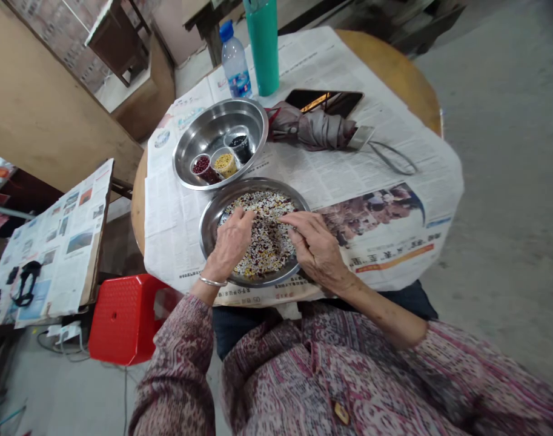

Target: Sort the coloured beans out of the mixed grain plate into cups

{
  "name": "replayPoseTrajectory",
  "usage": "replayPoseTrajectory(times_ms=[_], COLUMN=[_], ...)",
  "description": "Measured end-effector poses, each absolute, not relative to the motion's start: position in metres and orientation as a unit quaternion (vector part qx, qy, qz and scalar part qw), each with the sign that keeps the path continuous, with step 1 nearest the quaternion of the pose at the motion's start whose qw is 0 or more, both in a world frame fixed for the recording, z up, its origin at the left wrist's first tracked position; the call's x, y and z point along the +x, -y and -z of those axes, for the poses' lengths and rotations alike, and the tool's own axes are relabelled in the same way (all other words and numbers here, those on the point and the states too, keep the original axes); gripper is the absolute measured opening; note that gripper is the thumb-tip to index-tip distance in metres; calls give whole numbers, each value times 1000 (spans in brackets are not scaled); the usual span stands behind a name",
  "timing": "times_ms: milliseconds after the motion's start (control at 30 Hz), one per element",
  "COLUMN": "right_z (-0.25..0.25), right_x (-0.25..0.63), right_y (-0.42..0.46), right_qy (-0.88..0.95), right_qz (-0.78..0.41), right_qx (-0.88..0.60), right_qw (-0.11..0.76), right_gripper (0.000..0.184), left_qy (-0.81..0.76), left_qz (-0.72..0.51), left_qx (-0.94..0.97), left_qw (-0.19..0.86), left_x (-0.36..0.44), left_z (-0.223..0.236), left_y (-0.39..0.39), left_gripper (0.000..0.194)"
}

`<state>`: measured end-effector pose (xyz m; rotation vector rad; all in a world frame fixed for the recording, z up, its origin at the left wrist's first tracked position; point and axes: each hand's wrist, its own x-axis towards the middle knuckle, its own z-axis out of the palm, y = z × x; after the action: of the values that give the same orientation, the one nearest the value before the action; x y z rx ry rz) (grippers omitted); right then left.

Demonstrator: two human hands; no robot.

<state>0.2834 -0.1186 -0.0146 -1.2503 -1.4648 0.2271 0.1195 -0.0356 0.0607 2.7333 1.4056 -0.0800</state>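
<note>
A shallow steel dish (207,225) holds a spread of mixed grains and beans (269,245), mostly white with dark red, black and yellow bits. Over its left part, my left hand (233,239) is closed with fingertips pinched at the mix. My right hand (319,248) reaches in from the right, fingers bent together near the middle. Anything between either hand's fingertips is too small to make out. Behind stands a deeper steel basin (189,142) with clear cups of dark red beans (205,169), yellow beans (225,165) and black beans (240,148).
Newspaper (394,163) covers the round table. Toward the back are a water bottle (236,63), a teal tumbler (263,51), a dark tablet-like device (344,102) and a folded umbrella (312,127). A red stool (119,318) and a newspaper-covered side table (71,242) stand at left.
</note>
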Motion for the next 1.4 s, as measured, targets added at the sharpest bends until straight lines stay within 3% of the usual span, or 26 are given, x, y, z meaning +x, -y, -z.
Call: replayPoseTrajectory(times_ms=[167,267,333,533,700,833,1033,1100,1233,1400], right_z=[14,16,17,18,17,17,17,16,15,14], right_x=[283,283,283,283,282,282,282,282,283,282], right_y=[120,121,121,121,120,120,120,120,120,120], right_qy=[626,631,633,637,619,616,619,617,612,609], right_qz=[-92,-86,-84,-80,-91,-92,-92,-100,-119,-118], right_qx=[-535,-533,-532,-528,-534,-538,-538,-541,-542,-544], right_qw=[560,558,556,557,569,568,565,563,563,565], right_gripper=[32,30,30,31,33,34,34,34,35,34], left_qy=[-543,-539,-506,-449,-417,-440,-420,-390,-331,-363], left_qz=[35,62,57,-60,-189,-205,-19,0,0,25], left_qx=[839,838,851,858,856,852,899,910,923,911], left_qw=[13,64,126,243,241,198,126,142,196,195], left_x=[86,74,74,107,140,148,140,140,138,113], left_z=[-74,-82,-82,-53,-34,-42,-60,-59,-57,-67], left_y=[59,81,92,88,50,23,15,17,28,53], left_gripper=[17,44,50,32,31,31,73,65,25,22])
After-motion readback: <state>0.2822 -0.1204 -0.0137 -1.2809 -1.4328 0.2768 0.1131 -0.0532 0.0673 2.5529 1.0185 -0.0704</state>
